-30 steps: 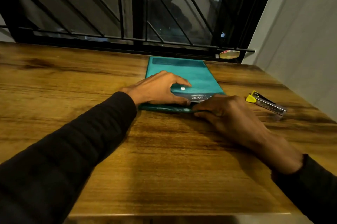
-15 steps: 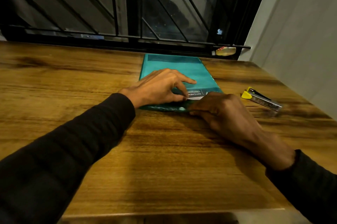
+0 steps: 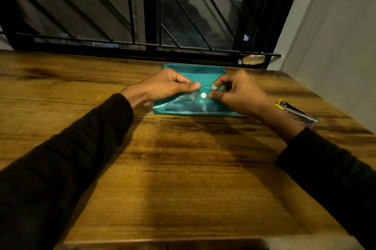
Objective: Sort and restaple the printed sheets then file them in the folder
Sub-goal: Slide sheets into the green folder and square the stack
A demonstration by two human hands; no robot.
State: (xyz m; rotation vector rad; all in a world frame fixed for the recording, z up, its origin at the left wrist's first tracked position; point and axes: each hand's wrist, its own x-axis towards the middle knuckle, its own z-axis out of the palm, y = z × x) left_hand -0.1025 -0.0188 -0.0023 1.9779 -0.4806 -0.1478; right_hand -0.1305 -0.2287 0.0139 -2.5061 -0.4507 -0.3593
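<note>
Both hands meet over the near half of the folder, and each has curled fingers at its flap. On the left hand, the thumb and forefinger come together to a point just up and left of the white snap, pinching the flap's glossy edge as far as the blur allows. Fingers of the right hand are bent tight around a bunched bit of the flap just right of the snap, with the thumb pressed below it. Between the two hands the clear plastic flap looks lifted and wrinkled, catching light. Teal and flat, the folder lies on the wooden table, its far edge close to the window rail, roughly centred ahead of the person. Whether sheets sit inside cannot be told. To the right, just past the right wrist, a silver stapler with a yellow end lies on the table, apart from the folder. Dark sleeves cover both forearms. Beyond the table stands a black window grille, with a small object resting on its rail at the right.
</note>
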